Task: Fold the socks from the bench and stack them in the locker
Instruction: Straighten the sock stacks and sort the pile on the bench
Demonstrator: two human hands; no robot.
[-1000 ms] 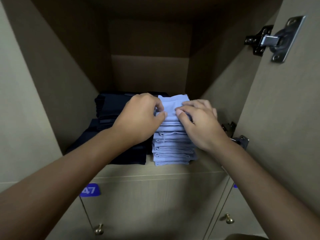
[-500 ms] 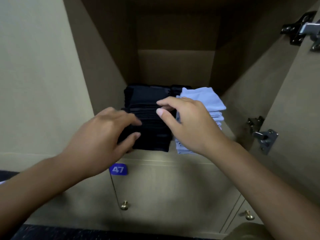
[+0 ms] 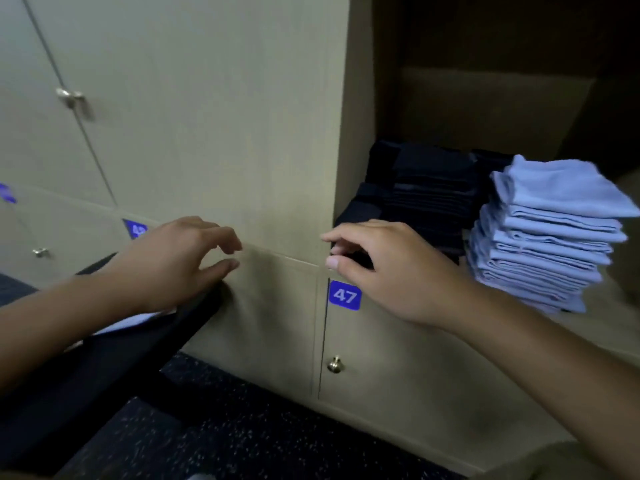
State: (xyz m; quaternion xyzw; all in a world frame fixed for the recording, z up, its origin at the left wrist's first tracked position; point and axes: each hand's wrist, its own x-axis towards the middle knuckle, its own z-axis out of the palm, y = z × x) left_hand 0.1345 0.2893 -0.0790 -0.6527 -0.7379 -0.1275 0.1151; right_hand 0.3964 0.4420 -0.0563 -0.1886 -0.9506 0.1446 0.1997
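Locker (image 3: 485, 109): tan laminate, open | light-blue socks (image 3: 550, 233): soft flat folds, tall stack on its shelf | black socks (image 3: 426, 192): ribbed stack just left | I see left hand (image 3: 176, 261) and right hand (image 3: 391, 268) loosely curled, empty, outside | door label 47 (image 3: 344, 295): blue, glossy

Two sock stacks (image 3: 550, 233) side by side in locker (image 3: 491, 109).
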